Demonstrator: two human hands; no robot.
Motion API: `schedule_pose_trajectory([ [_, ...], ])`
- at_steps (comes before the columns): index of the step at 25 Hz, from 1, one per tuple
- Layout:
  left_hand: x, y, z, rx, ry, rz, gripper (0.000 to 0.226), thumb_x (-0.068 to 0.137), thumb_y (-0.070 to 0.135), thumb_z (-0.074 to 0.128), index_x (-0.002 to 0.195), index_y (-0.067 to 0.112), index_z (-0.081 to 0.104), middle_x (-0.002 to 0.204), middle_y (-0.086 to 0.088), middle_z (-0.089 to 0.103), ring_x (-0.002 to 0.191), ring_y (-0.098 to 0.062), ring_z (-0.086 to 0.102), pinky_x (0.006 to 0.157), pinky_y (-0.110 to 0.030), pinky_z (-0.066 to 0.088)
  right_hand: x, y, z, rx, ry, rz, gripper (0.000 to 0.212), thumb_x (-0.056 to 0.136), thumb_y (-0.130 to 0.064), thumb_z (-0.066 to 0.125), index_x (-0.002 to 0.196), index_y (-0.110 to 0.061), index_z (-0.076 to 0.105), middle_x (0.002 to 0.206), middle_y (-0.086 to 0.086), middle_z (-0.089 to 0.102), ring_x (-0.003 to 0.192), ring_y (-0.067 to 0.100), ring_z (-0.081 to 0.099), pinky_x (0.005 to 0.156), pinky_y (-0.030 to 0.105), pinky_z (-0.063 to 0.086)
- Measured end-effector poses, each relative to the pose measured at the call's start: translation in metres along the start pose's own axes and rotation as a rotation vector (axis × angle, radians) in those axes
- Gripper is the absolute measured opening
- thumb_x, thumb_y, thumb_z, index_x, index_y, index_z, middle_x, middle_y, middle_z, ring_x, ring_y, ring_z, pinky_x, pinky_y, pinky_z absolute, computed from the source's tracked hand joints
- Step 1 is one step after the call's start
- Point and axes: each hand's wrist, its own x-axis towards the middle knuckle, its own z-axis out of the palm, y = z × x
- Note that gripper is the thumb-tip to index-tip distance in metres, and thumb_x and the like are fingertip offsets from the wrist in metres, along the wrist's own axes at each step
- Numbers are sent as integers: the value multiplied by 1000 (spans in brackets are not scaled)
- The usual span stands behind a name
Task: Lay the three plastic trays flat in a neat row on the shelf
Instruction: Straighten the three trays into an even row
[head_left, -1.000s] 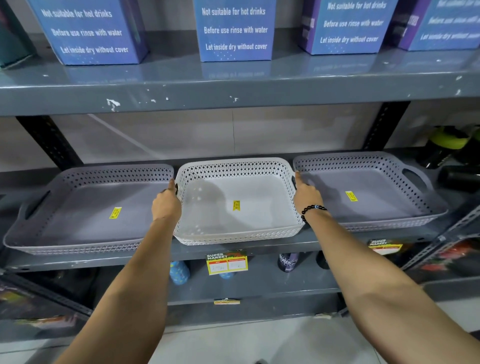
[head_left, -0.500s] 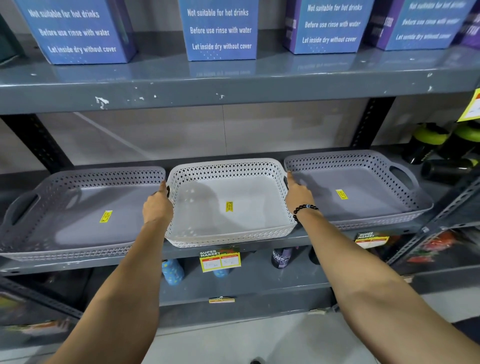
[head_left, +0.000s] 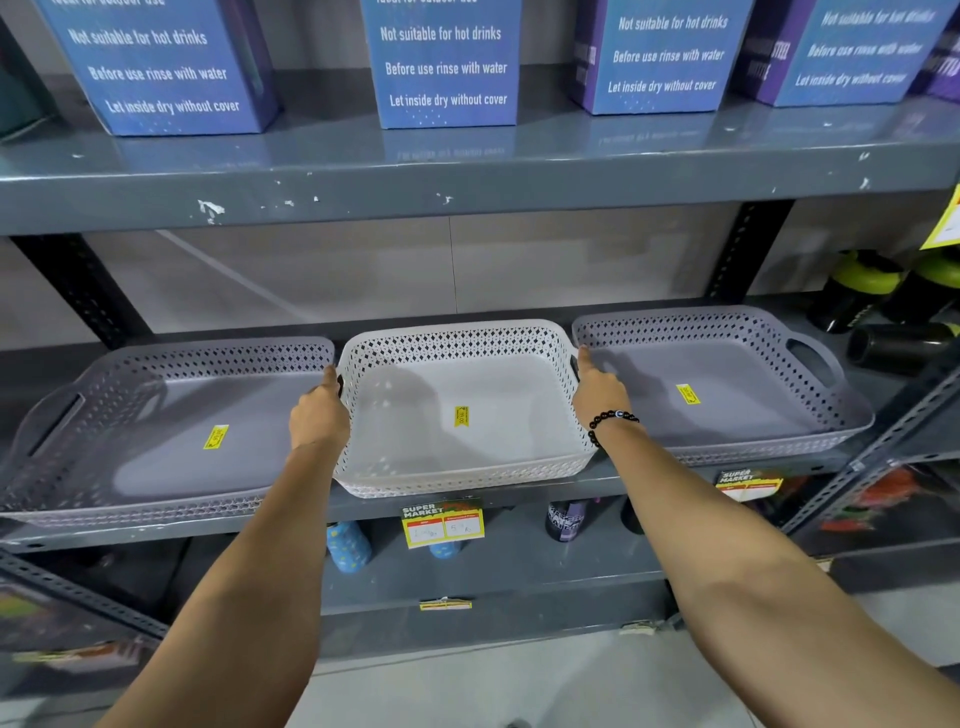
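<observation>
Three perforated plastic trays lie flat side by side on the grey middle shelf (head_left: 519, 499). The left grey tray (head_left: 156, 441) and the right grey tray (head_left: 737, 395) flank a white tray (head_left: 457, 374); each carries a yellow sticker. My left hand (head_left: 318, 415) grips the white tray's left handle. My right hand (head_left: 597, 392), with a black bead bracelet at the wrist, holds its right handle. The white tray's front edge juts slightly past the shelf lip.
Several blue boxes (head_left: 447, 62) stand on the upper shelf (head_left: 467, 182). Black bottles with green lids (head_left: 862, 291) sit at the right of the middle shelf, one lying down. Price tags (head_left: 441, 522) hang on the shelf lip; bottles stand on the lower shelf.
Both hands stay on the white tray's handles. The view has shifted a little; the trays keep their places in the row.
</observation>
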Motion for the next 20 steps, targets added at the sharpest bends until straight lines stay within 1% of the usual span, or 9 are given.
schedule_pose_trajectory([
  [2,1,0,-1,-6,5,-3,65,91,-9,29,150,16,21,116,-30,60,104,-45,58,86,-47,49,2,0,1,2,5,1,69,92,6,32,152,-18,8,119,30,61,104,37,63,83,40,53],
  [5,2,-1,0,1,9,13,65,91,-9,30,150,16,21,114,-30,62,102,-44,59,85,-47,50,3,0,2,0,9,-2,69,91,6,32,152,-19,10,126,32,57,108,39,61,85,41,53],
  [8,2,-2,0,3,13,25,65,90,-9,30,150,15,21,111,-29,63,100,-44,60,83,-46,50,4,0,3,-10,7,-9,69,91,7,33,152,-18,10,122,32,59,106,39,62,82,39,53],
  [10,2,-2,1,1,14,28,65,90,-9,30,150,15,21,110,-29,63,100,-43,60,83,-46,50,4,0,4,-16,10,-7,70,91,7,33,152,-19,10,123,32,59,106,39,62,80,39,53],
  [12,1,-1,0,2,11,24,66,90,-10,30,150,15,20,111,-29,62,100,-43,59,83,-46,50,6,0,4,-16,17,-7,70,91,7,34,152,-19,11,122,31,59,104,39,63,76,37,53],
  [15,1,-1,-1,4,9,26,66,90,-10,30,150,15,20,113,-29,62,101,-43,59,84,-46,50,6,1,5,-5,32,-3,69,91,7,34,151,-20,13,112,29,64,98,37,64,67,32,47],
  [18,1,-1,-1,13,1,34,67,90,-10,31,151,15,19,113,-28,62,101,-43,59,83,-46,50,6,2,5,4,46,-6,69,91,7,33,151,-20,14,109,28,64,96,38,64,71,36,52],
  [20,3,-1,-1,8,-8,36,68,89,-10,31,151,15,19,113,-28,62,102,-43,58,84,-45,49,5,1,5,21,45,-3,67,92,6,33,151,-20,15,109,29,63,96,39,63,73,38,52],
])
